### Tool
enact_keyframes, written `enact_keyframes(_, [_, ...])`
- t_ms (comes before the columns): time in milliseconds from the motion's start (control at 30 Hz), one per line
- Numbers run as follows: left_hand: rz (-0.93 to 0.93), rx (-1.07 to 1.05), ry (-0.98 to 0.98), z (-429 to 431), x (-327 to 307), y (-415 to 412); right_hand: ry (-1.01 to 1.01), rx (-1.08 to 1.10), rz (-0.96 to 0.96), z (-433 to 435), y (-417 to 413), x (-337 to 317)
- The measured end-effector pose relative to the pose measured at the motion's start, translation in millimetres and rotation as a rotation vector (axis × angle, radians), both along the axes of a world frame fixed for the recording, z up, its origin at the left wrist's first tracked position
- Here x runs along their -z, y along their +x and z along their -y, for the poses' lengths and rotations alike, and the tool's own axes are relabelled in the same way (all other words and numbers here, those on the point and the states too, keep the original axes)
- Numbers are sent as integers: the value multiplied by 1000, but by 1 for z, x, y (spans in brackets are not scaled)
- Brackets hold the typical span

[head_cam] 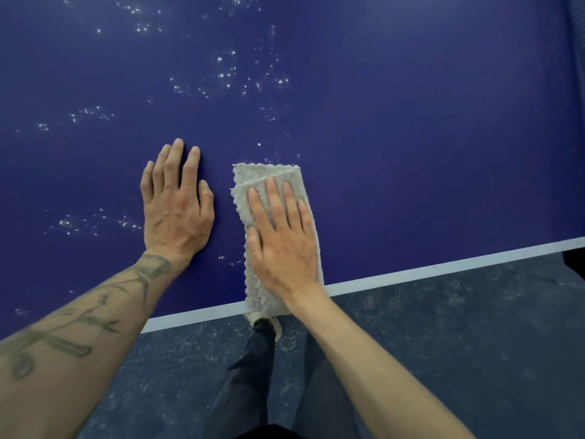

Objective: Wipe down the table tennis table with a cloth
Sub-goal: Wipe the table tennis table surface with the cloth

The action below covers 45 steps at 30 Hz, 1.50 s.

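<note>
Currently the cloth, folded into a long pad, lies flat on the blue counter, its near end reaching the white border line. Right hand flat on top, fingers straight and spread: pressing, not gripping, likely for even wiping pressure. Left hand just beside it, palm down on bare surface, fingers straight, probably bracing the lean. White specks lie farther out and to the left.

Soft even light, faint shadows, wide-angle bending at edges.
</note>
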State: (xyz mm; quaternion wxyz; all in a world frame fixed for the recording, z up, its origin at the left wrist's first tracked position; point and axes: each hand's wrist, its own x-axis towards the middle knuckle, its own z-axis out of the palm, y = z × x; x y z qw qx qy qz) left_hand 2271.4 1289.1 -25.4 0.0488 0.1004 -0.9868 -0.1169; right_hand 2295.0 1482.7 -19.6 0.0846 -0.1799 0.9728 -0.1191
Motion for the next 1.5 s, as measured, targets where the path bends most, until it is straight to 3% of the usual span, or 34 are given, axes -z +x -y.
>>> enact_keyframes(67, [4, 2, 7, 1, -1, -1, 32, 15, 2, -22, -12, 3])
enact_keyframes(167, [18, -1, 9, 2, -2, -1, 91, 212, -12, -59, -13, 1])
enact_keyframes(267, [29, 1, 11, 1, -2, -2, 101, 320, -8, -35, 8, -4])
enact_keyframes(467, [19, 12, 8, 2, -3, 0, 17, -11, -35, 16, -31, 3])
enact_keyframes(633, [20, 2, 23, 2, -4, -1, 81, 316, -50, -23, -85, 5])
enact_keyframes(700, [21, 4, 22, 2, -5, -2, 75, 312, -60, -2, -75, 2])
enact_keyframes(833, [20, -3, 20, 1, -5, -2, 30, -39, -16, 20, -32, -5])
enact_keyframes(900, [20, -5, 23, 1, -5, -3, 50, -104, -13, -5, -30, -5])
enact_keyframes(1033, [28, -17, 17, 1, -5, -4, 81, 181, -10, -35, -84, -4])
enact_keyframes(1133, [36, -19, 0, -1, -4, -4, 53, 282, -32, 0, -129, -2])
enact_keyframes(1233, [20, -14, -11, -2, -3, -6, 0, 80, -33, 33, -118, -2])
enact_keyframes(1333, [-21, -22, -1, 2, -5, -12, 9, -170, -34, 10, -88, -4])
enact_keyframes(1400, [-40, -44, 9, 7, -6, -22, 33, -117, -25, -22, -91, -5])
enact_keyframes(1500, [-54, -85, -14, 19, -5, -46, 84, 135, -19, -38, -126, -5])
